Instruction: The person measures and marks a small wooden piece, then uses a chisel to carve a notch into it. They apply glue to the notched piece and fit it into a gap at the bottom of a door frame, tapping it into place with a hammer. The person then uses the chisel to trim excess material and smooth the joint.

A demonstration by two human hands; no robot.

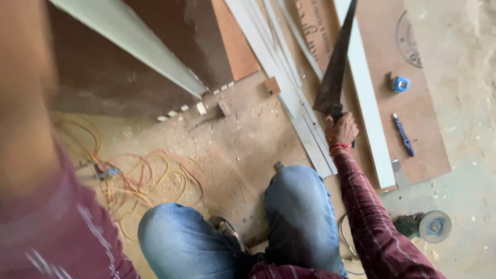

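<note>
My right hand (340,130) grips the dark handle of a hand saw (336,72), whose long tapering blade points up and away over a brown plywood sheet (418,134). A long white strip (368,98) lies on the plywood just right of the saw. My left arm, in a maroon sleeve, fills the left edge close to the camera and is blurred; the left hand itself is out of view. My knees in blue jeans (299,206) are at the bottom centre.
A blue tape measure (399,83) and a blue-handled tool (403,135) lie on the plywood. Several white strips (289,77) lie left of the saw. Tangled red and yellow wires (139,181) cover the dusty floor at left. An angle grinder (429,226) sits at lower right.
</note>
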